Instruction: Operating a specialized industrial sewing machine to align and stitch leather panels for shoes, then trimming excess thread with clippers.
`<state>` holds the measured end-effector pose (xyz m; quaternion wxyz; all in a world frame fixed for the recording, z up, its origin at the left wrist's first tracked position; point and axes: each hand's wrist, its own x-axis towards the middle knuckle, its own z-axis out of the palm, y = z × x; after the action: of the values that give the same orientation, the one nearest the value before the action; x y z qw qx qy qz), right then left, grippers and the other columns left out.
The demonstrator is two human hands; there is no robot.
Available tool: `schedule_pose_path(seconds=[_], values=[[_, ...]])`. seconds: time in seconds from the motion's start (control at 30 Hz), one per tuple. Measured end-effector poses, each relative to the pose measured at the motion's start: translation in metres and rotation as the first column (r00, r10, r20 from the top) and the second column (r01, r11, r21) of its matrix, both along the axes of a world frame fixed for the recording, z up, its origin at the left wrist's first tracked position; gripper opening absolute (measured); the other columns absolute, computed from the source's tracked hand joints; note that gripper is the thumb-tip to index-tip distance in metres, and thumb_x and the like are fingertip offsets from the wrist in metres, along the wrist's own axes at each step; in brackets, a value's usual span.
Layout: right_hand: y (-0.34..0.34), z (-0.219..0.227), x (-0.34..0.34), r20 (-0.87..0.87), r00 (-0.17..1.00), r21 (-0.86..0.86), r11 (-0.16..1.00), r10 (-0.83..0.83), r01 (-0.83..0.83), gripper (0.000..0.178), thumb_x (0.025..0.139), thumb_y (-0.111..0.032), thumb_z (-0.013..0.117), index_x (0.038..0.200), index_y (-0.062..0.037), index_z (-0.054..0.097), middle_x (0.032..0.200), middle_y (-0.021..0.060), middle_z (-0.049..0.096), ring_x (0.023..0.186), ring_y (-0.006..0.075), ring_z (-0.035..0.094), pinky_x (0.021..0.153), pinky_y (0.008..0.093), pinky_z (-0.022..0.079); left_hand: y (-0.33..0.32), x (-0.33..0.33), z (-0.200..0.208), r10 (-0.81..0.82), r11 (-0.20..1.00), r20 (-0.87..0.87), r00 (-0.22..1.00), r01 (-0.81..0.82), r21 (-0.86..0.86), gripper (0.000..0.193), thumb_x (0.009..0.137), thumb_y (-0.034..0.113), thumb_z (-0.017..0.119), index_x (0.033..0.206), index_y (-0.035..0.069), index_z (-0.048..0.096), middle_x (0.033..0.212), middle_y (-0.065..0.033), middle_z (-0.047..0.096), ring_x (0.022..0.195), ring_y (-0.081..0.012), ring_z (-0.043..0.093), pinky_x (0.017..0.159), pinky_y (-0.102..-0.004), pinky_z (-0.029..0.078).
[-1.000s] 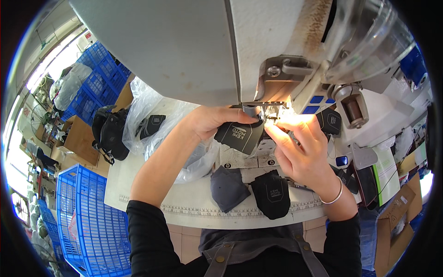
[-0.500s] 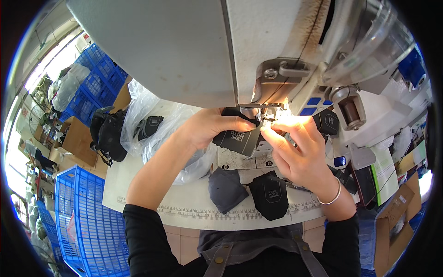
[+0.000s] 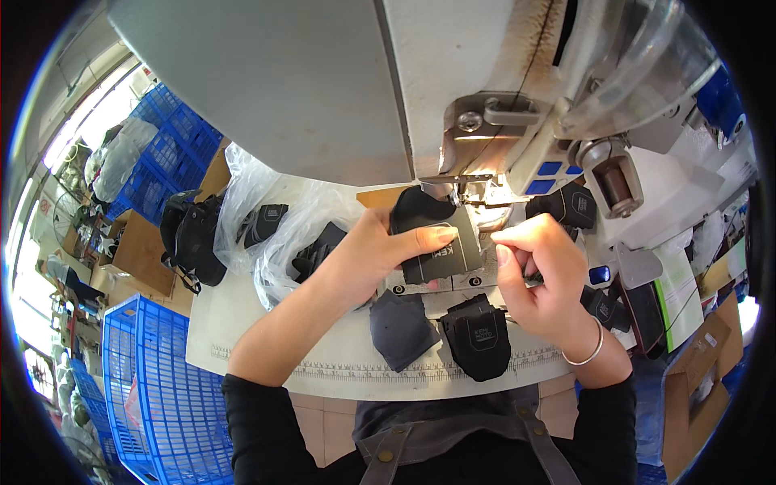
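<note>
My left hand (image 3: 381, 249) grips a dark fabric piece (image 3: 434, 267) with pale print, thumb on top and fingers mostly beneath. The piece lies just in front of the needle area (image 3: 457, 192) of a sewing machine (image 3: 323, 89), under its lamp. My right hand (image 3: 543, 271) is closed to the right of the piece, thumb and forefinger drawn together; whatever they hold, if anything, is too small to make out. Closer to me on the table lie a grey fabric piece (image 3: 401, 330) and a black printed piece (image 3: 475, 339).
A ruler strip (image 3: 364, 373) runs along the table's curved front edge. Clear plastic bags (image 3: 279, 267) with dark pieces lie left; a blue crate (image 3: 166, 388) stands beside the table. More dark pieces (image 3: 566, 206), a thread spool (image 3: 612, 187) and an open cardboard box (image 3: 702, 388) are right.
The held fabric piece has turned and shifted slightly right, its front edge more level. My right hand has drawn back from the needle, toward the right and nearer to me.
</note>
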<state>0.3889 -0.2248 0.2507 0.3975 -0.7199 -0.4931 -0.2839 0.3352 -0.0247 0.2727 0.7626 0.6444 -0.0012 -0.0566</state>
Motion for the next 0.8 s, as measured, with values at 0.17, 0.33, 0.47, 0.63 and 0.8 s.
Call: schedule_pose_path(seconds=[0.17,0.33,0.47,0.63,0.8], values=[[0.002,-0.001,-0.006,-0.871,0.387,0.220,0.946,0.301,-0.239,0.020,0.089,-0.015,0.051,0.088,0.0029,0.058,0.066,0.0056,0.061,0.053,0.0055,0.052,0.046,0.0195,0.041,0.000,-0.003,-0.008,0.043,0.999,-0.072,0.996,-0.044,-0.015,0.030,0.080,0.020,0.066,0.097,-0.003,0.059,0.081,-0.0077,0.063,0.060,-0.0111,0.059,0.051,-0.0243,0.049],[0.006,0.003,-0.007,-0.886,0.273,0.315,0.919,0.374,-0.238,0.016,0.088,-0.012,0.050,0.087,0.0024,0.058,0.066,0.0063,0.060,0.052,0.0058,0.053,0.045,0.0180,0.042,-0.004,-0.007,-0.010,0.070,0.998,-0.066,0.995,-0.070,0.011,0.028,0.079,0.021,0.068,0.092,-0.002,0.061,0.075,-0.0061,0.063,0.053,-0.0102,0.057,0.047,-0.0215,0.046],[0.007,0.002,-0.008,-0.881,0.262,0.339,0.912,0.394,-0.231,0.013,0.087,-0.009,0.051,0.084,0.0024,0.057,0.065,0.0069,0.060,0.051,0.0060,0.053,0.045,0.0185,0.043,-0.004,-0.007,-0.014,0.076,0.996,-0.056,0.996,-0.078,-0.041,0.026,0.078,0.021,0.068,0.091,-0.001,0.061,0.073,-0.0055,0.062,0.052,-0.0096,0.056,0.047,-0.0212,0.045],[0.009,-0.003,-0.006,-0.867,0.289,0.359,0.911,0.405,-0.202,0.012,0.085,-0.007,0.050,0.083,0.0026,0.057,0.064,0.0075,0.060,0.050,0.0065,0.053,0.044,0.0183,0.042,-0.004,-0.006,-0.014,0.060,0.996,-0.056,0.997,-0.063,-0.062,0.025,0.078,0.021,0.068,0.090,0.000,0.061,0.072,-0.0052,0.062,0.051,-0.0094,0.055,0.047,-0.0214,0.045],[0.007,0.003,-0.005,-0.890,0.258,0.331,0.921,0.377,-0.202,0.013,0.085,-0.008,0.050,0.083,0.0025,0.057,0.063,0.0077,0.059,0.048,0.0070,0.053,0.043,0.0183,0.041,-0.005,-0.006,-0.013,0.045,0.996,-0.059,0.997,-0.049,-0.071,0.024,0.079,0.021,0.067,0.089,0.000,0.062,0.071,-0.0048,0.062,0.051,-0.0092,0.055,0.046,-0.0208,0.043]])
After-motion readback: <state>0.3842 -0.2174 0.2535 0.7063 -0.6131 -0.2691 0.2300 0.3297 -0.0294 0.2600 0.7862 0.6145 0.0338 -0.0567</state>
